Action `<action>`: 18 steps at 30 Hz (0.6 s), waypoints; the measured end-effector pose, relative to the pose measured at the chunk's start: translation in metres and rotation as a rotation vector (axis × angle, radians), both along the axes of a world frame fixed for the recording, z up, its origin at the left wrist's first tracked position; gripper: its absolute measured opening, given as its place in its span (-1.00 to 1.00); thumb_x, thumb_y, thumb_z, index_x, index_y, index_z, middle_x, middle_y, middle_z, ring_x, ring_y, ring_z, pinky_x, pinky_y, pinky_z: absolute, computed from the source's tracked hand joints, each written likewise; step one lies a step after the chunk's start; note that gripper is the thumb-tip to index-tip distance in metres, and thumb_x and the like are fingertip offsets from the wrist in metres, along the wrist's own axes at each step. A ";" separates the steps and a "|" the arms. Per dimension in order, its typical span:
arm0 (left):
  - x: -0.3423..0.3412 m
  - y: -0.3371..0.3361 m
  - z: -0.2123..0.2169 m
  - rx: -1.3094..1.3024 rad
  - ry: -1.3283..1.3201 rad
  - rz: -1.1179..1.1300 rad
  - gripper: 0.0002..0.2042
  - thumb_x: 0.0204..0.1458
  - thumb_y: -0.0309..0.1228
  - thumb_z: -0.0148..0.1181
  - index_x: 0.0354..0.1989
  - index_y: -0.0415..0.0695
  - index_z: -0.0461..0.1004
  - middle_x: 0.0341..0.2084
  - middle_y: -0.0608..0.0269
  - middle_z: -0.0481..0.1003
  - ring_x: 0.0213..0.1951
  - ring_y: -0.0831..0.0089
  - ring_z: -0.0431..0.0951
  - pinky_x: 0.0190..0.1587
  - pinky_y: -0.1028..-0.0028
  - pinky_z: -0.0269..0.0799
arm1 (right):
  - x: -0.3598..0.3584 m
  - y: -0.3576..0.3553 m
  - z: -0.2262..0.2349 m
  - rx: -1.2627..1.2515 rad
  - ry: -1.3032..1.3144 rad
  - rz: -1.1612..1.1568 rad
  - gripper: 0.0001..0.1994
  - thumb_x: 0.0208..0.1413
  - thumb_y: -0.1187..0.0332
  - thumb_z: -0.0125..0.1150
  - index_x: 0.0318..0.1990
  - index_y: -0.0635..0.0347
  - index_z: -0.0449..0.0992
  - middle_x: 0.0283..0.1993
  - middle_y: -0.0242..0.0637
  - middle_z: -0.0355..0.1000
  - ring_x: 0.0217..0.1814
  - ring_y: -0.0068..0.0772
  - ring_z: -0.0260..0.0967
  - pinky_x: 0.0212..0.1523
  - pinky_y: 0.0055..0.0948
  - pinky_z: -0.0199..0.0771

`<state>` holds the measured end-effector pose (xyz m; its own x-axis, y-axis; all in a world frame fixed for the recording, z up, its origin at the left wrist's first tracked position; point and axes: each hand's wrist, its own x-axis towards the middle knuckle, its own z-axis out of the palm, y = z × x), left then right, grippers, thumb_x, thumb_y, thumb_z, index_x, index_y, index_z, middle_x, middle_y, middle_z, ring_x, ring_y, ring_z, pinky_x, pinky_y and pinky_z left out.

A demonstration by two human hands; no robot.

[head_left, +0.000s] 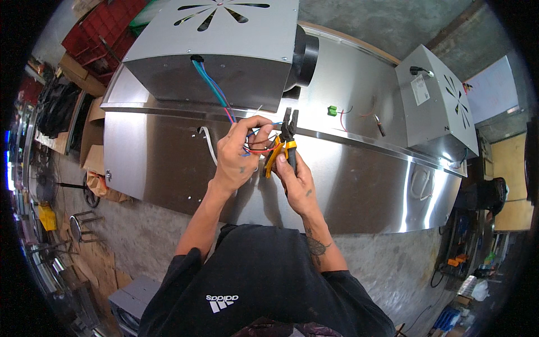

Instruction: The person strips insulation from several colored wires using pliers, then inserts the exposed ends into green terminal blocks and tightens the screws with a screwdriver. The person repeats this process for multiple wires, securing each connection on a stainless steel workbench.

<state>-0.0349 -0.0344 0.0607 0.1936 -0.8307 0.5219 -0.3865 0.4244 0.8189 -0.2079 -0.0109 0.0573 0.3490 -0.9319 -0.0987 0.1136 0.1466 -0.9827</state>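
Note:
My left hand (238,150) is closed around a bundle of thin wires (229,112), blue, red and others, that comes out of a hole in the grey metal box (168,78). Some wire ends stick out between its fingers toward my right hand. In my right hand (297,178) is a pair of pliers (288,132) with yellow and black handles, jaws pointing away from me. The wire ends lie close beside the pliers' joint; whether the pliers touch them I cannot tell. Below both hands is a shiny steel panel (163,163).
A black round duct collar (305,59) juts from the box's right side. A second grey box (435,101) stands at the right. Between them lie a green connector (332,110) with short wires and a small screwdriver (380,126). A white cable (209,146) emerges from the steel panel.

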 end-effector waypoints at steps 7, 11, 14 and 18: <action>-0.003 0.002 0.006 -0.030 -0.048 0.020 -0.80 0.20 -0.56 0.44 -0.03 -0.21 0.63 -0.24 0.30 0.67 -0.40 0.53 0.47 -0.37 0.47 0.44 | 0.006 0.003 0.007 -0.144 0.137 -0.022 -0.65 0.57 0.07 0.08 0.02 0.24 0.48 -0.31 -0.43 0.41 -0.28 -0.61 0.30 -0.26 -0.44 0.36; -0.003 0.001 0.007 -0.069 -0.078 0.039 -0.82 0.20 -0.52 0.46 -0.06 -0.21 0.65 -0.24 0.29 0.68 -0.40 0.51 0.46 -0.37 0.46 0.43 | 0.006 0.001 0.011 -0.196 0.240 -0.022 -0.64 0.56 0.09 0.09 0.05 0.29 0.47 -0.34 -0.29 0.43 -0.31 -0.49 0.34 -0.26 -0.36 0.38; -0.003 0.000 0.008 -0.090 -0.092 0.041 -0.83 0.21 -0.50 0.46 -0.07 -0.20 0.66 -0.24 0.27 0.68 -0.41 0.51 0.45 -0.37 0.45 0.41 | 0.006 0.000 0.008 -0.231 0.281 -0.022 -0.63 0.56 0.10 0.08 0.07 0.31 0.47 -0.33 -0.20 0.45 -0.32 -0.39 0.38 -0.25 -0.28 0.41; -0.003 0.001 0.010 -0.104 -0.096 0.042 -0.83 0.21 -0.49 0.46 -0.07 -0.21 0.67 -0.25 0.24 0.68 -0.41 0.49 0.45 -0.36 0.44 0.40 | 0.006 0.001 0.017 -0.228 0.322 -0.009 -0.64 0.56 0.12 0.08 0.09 0.32 0.46 -0.31 -0.13 0.47 -0.30 -0.29 0.43 -0.21 -0.22 0.44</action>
<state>-0.0378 -0.0335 0.0704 0.1719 -0.7634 0.6226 -0.4798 0.4871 0.7297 -0.2023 -0.0104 0.0739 0.3253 -0.9456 0.0085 -0.2059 -0.0796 -0.9753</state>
